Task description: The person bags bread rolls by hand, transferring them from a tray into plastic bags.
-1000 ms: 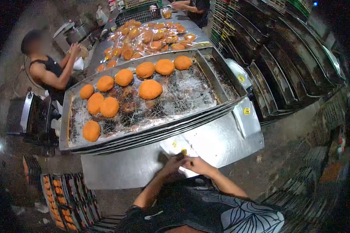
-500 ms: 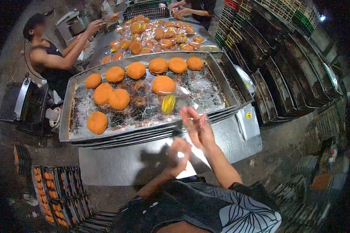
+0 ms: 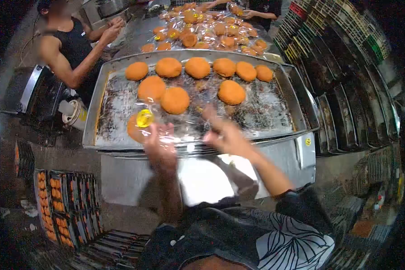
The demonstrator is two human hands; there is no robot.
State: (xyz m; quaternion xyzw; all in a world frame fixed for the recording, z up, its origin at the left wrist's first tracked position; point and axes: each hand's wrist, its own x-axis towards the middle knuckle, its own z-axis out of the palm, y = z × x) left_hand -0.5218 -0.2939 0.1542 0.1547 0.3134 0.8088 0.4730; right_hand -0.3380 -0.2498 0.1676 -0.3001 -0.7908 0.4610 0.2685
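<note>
My left hand [image 3: 161,146] is closed on a clear plastic bag [image 3: 144,118] with a yellow round label, at the front edge of a metal baking tray [image 3: 104,112]. The bag overlaps a round orange-brown bun [image 3: 132,128]. My right hand [image 3: 231,139], blurred, reaches over the front rim with thumb and fingers apart and nothing visible between them. Just beyond the hands lie a bun [image 3: 174,100] and another bun [image 3: 231,92]. A row of several buns [image 3: 197,67] runs along the tray's far side.
Bagged buns [image 3: 189,39] are heaped on the table behind the tray. A person [image 3: 72,49] stands at the left, and another person's hand [image 3: 251,14] is at the back. A stack of labelled bags [image 3: 306,153] lies right. Dark trays [image 3: 346,119] stand beyond it.
My left hand has moved up and left to the tray's front-left bun, with the labelled bag now there. My right hand has moved forward over the tray. The view has shifted.
</note>
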